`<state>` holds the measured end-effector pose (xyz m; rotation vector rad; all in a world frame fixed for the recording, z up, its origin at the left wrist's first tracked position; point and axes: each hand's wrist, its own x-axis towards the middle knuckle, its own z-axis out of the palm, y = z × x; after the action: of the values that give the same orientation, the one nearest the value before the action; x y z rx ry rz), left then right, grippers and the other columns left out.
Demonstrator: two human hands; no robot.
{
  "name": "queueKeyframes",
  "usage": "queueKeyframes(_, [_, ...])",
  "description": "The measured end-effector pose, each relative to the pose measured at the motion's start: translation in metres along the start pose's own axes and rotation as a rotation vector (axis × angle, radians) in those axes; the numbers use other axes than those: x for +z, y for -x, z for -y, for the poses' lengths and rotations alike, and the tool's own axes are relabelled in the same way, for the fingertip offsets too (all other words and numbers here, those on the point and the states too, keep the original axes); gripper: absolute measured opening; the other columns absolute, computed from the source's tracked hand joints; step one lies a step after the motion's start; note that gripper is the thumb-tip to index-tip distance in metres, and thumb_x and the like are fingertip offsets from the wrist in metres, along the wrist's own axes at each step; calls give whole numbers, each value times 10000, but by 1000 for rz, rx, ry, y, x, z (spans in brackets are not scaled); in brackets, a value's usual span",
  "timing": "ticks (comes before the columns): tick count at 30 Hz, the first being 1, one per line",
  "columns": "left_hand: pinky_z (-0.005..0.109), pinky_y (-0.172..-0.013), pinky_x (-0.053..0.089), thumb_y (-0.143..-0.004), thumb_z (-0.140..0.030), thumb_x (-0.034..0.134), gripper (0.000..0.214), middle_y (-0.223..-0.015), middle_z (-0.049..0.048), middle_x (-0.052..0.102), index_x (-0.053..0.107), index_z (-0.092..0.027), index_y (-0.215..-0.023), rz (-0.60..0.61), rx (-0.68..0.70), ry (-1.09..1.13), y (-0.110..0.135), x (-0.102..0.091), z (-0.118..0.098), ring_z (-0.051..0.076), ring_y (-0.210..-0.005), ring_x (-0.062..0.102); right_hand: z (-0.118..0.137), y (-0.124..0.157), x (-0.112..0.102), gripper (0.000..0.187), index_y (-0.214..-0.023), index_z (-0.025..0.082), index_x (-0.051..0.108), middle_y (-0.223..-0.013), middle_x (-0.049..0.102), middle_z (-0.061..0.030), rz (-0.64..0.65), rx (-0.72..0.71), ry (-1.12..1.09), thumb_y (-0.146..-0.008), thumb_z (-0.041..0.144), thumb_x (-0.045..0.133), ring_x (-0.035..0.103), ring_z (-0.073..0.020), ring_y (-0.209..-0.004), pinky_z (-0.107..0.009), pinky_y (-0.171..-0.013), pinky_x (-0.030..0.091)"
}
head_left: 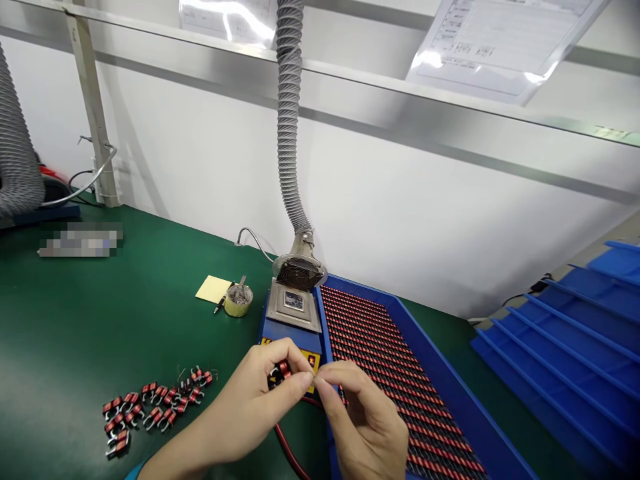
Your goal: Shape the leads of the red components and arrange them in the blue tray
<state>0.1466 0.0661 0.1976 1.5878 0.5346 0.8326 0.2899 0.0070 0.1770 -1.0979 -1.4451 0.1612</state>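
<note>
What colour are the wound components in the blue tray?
The wound components are red with dark bands, best seen in the head view.

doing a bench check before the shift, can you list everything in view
loose coil components: about twenty, red with pale leads, heaped on the bench
green bench: one, green, across the view
blue tray: one, blue, centre right
tray components: many, red and black, in rows in the blue tray
solder pot: one, blue with metal top, beside the tray
ribbed hoses: two, grey, centre and far left
yellow pad: one, yellow, behind the pot's left side
tape roll: one, yellow, by the pad
pen: one, black, by the roll
stepped racks: one set, blue, far right
posted sheets: two, white, above
red cable: one, red, below the pot
left hand: one, pinching a red coil
right hand: one, fingertips beside that coil
</note>
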Motion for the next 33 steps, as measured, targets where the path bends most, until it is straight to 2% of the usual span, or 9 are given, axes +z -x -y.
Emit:
queueKeyframes(5, [225,-667,358,-912,-297,520,205,-737,-30,553,580,-182,-753,6,28,-31,1,1,1,123,-709,465,-4,2,5,116,-760,239,668,-664,684,16,-56,59,-27,-816,138,652,634,-136,-616,-210,-600,502])
queueKeyframes(11, [224,-656,352,-909,-317,521,208,-728,-35,525,576,-184,-759,-59,13,4,2,3,4,118,-706,456,-3,5,1,134,-720,213,635,-654,664,4,124,151,-50,-851,202,611,636,-148,-608,-227,-592,506])
queueKeyframes(15, [222,-660,361,-916,-306,495,211,-714,-39,541,567,-188,-756,-49,68,-82,3,1,3,115,-692,473,-1,3,-4,114,-794,226,633,-707,658,4,149,-16,-69,-836,123,608,635,-149,-664,-247,-643,522])
queueKeyframes(18, [215,-652,377,-925,-286,475,208,-712,-42,558,565,-193,-762,-33,119,-166,4,-1,2,113,-677,493,-2,1,-8,323,-1048,240,639,-843,699,-19,83,-191,1,-821,17,586,656,-155,-778,-254,-718,533])
queueKeyframes(21, [206,-649,401,-935,-253,469,193,-715,-43,581,564,-198,-776,-32,164,-289,5,-1,3,111,-666,521,-2,1,-9,373,-1087,223,626,-869,701,-29,98,-273,155,-815,-28,570,652,-148,-791,-247,-731,517])
queueKeyframes(25, [208,-640,430,-951,-180,431,173,-772,-10,638,566,-193,-845,-46,423,-528,5,2,10,123,-679,574,0,5,-3,136,-849,211,599,-716,620,5,83,-22,146,-895,108,524,596,-120,-647,-222,-621,473])
queueKeyframes(29, [236,-614,425,-957,-133,381,209,-715,-2,631,549,-181,-841,-86,642,-739,3,3,12,135,-624,554,-3,5,2,319,-669,211,523,-554,509,32,123,338,-337,-963,289,426,526,-119,-514,-232,-524,462])
queueKeyframes(31, [216,-601,427,-950,-122,388,207,-704,-12,625,547,-182,-833,-104,640,-691,2,3,9,122,-612,551,-4,4,2,324,-665,213,553,-549,531,30,46,285,-457,-959,274,432,545,-127,-524,-245,-549,484])
queueKeyframes(33, [182,-607,437,-944,-124,412,185,-718,-21,626,551,-187,-839,-116,596,-596,3,2,7,104,-627,565,-5,4,1,187,-765,224,645,-626,613,19,-42,123,-322,-908,180,532,590,-131,-594,-244,-604,501])
